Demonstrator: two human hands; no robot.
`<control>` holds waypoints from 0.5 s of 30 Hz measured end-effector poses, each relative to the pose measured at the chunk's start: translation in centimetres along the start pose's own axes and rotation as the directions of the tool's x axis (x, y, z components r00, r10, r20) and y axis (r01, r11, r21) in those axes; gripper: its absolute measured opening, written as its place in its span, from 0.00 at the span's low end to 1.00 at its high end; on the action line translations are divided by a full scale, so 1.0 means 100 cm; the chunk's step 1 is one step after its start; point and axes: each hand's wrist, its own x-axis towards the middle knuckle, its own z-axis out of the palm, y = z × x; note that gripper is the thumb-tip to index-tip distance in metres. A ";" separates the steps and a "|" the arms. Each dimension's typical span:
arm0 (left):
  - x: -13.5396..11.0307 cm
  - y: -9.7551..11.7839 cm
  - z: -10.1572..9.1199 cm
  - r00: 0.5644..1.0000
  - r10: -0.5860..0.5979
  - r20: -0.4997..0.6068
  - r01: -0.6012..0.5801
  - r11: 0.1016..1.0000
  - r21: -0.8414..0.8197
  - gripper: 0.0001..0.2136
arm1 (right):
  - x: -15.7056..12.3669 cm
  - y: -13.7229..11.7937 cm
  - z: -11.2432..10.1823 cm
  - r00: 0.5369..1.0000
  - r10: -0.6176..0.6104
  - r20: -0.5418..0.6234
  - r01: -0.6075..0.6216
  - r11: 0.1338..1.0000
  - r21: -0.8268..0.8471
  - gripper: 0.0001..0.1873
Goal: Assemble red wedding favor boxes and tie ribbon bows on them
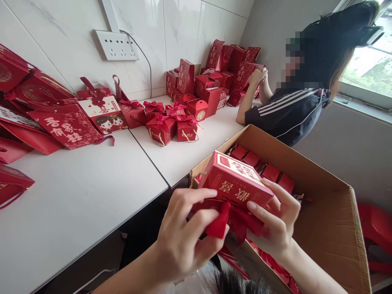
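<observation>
Between my two hands a red gift box (235, 179) with gold and white lettering is tilted over the near side of a cardboard carton (324, 220). A red ribbon bow (223, 222) hangs at its lower side. My left hand (186, 228) pinches a loop of that ribbon, its index finger lying against the box. My right hand (275, 220) grips the other end of the box, fingers along its side and edge. Inside the carton, several red boxes (271, 171) sit in rows, partly hidden by the held box.
On the white table (92, 204), several bow-tied boxes (162, 128) stand near the middle and bigger red boxes (58, 122) crowd the left. More boxes (208, 90) are stacked by the wall. A co-worker (284, 110) leans on the table at right. A power strip (116, 45) is on the wall.
</observation>
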 end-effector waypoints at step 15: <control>0.021 -0.024 -0.007 0.907 -0.410 0.102 0.420 0.899 -0.126 0.08 | 0.002 -0.003 0.006 0.954 0.186 0.236 -0.231 0.957 0.176 0.31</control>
